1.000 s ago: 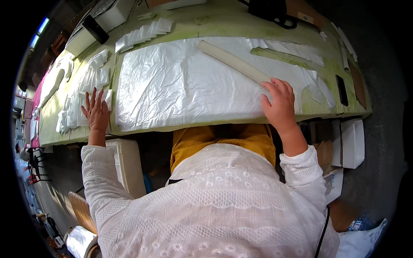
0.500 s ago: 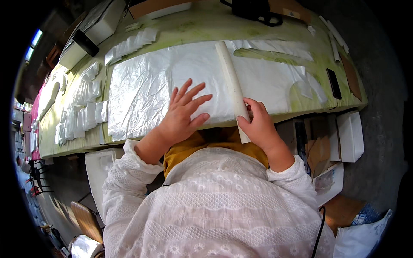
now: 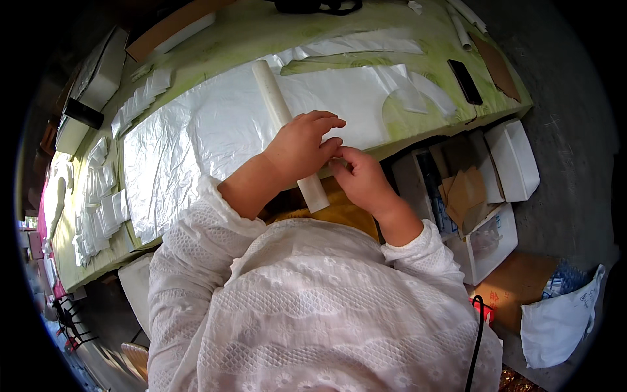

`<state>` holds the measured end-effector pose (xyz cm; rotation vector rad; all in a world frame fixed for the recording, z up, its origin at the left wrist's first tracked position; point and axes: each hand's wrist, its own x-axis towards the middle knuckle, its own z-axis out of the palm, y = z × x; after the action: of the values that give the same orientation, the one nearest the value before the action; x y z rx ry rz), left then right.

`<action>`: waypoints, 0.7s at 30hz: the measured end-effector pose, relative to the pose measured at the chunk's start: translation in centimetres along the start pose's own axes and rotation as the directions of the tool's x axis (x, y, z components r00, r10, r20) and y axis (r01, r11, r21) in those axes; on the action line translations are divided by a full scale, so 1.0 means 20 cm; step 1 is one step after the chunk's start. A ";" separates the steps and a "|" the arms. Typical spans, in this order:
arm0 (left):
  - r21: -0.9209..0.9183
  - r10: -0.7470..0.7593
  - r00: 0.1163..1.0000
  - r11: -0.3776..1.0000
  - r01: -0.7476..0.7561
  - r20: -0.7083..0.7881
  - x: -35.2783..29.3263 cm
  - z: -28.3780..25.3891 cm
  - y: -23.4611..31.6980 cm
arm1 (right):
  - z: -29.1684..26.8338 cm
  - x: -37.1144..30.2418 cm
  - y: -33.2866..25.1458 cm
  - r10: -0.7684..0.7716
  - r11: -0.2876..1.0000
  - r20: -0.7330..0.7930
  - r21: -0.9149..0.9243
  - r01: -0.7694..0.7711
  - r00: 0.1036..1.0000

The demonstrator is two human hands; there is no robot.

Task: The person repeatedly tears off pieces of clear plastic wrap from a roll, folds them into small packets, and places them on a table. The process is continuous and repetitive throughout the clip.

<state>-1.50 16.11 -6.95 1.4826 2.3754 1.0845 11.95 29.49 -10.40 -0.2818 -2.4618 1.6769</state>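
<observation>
My left hand [image 3: 297,145] reaches across a long cream-white tube [image 3: 273,97] and hides its middle. Its upper fingers stretch to the right, while its lower fingertips bend in to meet my right hand. My right hand [image 3: 362,179] is off the tube, its thumb and fingers drawn together in a pinch against the left fingertips. Anything between them is too small or hidden to make out. The tube lies slantwise over flat, clear plastic sheeting [image 3: 215,114], its near end projecting past the table edge.
Folded plastic pieces [image 3: 98,225] lie in rows on the left of the green-covered table [image 3: 228,39]. A black phone [image 3: 464,82] and white rolls [image 3: 459,31] are at the right. Below stand white foam boxes [image 3: 516,160] and cardboard [image 3: 465,196]. A white sack [image 3: 560,320] hangs lower right.
My right hand has let go of the tube and met my left hand. The left hand has moved right, across the tube. The whole view has shifted and turned.
</observation>
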 end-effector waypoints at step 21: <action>-0.002 -0.388 0.903 0.918 0.396 0.184 0.22 0.07 -0.02 | -0.18 -0.01 0.19 -0.496 0.852 -0.362 -0.378 0.362 0.789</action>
<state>-3.37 20.39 -7.06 0.9754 2.3635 0.8528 13.20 34.07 -12.64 -0.0990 -2.1854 0.9322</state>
